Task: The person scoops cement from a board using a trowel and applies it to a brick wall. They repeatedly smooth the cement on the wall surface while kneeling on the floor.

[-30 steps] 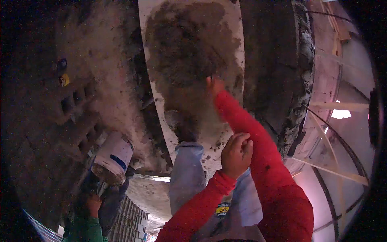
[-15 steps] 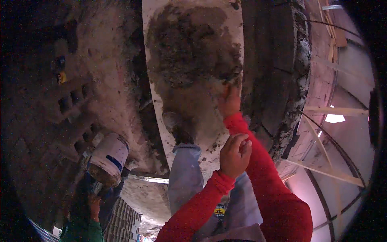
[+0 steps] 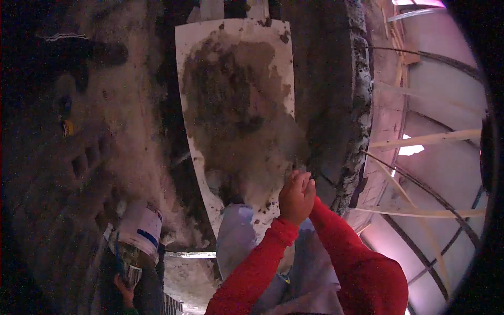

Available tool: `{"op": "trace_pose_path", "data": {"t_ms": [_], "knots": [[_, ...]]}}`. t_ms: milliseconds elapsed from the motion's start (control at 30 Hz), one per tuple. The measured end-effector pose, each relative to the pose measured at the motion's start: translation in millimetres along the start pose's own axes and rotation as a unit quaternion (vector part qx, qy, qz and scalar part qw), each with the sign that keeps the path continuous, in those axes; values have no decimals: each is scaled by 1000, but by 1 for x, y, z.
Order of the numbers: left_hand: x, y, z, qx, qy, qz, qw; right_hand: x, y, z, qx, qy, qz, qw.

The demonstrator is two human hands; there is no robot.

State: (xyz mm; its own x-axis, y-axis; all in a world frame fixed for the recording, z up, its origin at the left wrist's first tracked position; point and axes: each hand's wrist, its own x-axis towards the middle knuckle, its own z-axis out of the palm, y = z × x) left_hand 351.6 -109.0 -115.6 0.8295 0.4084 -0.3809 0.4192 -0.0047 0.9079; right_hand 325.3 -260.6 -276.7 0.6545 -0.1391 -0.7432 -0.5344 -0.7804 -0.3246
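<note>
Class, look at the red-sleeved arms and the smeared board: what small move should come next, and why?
Probably extend the right arm forward over the pale board: the dark, mortar-like smear there looks patchy, and that arm's far end sits behind the left hand, near the board's near end.

I log from my remote feed: left hand [image 3: 296, 198], one in plain view; red sleeves [image 3: 252, 260], two. Ahead of the hands: pale board [image 3: 185, 39], one; dark patch of mix [image 3: 226, 105] upon it, one. Lower left of them: bucket [image 3: 140, 228], one; co-worker's hand [image 3: 125, 290], one. Far left: yellow item [image 3: 67, 127], one, dim. Right of them: timber strips [image 3: 420, 211], at least three; bright white opening [image 3: 411, 147], one.
</note>
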Motion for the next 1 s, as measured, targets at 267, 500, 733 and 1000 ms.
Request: {"op": "trace_pose_path", "data": {"t_ms": [267,500,733,1000], "knots": [[27,5,-22,49,-15,-10,999,125,-73,83,-12,-122,-81,989],[42,7,6,68,6,-20,997,146,-141,59,76,-276,-94,953],[28,-33,43,148,30,-107,983,126,-109,-14,119,-208,-222,945],[9,-37,51,204,-35,-179,962,82,-119,-240,90,-166,-106,976]]}}
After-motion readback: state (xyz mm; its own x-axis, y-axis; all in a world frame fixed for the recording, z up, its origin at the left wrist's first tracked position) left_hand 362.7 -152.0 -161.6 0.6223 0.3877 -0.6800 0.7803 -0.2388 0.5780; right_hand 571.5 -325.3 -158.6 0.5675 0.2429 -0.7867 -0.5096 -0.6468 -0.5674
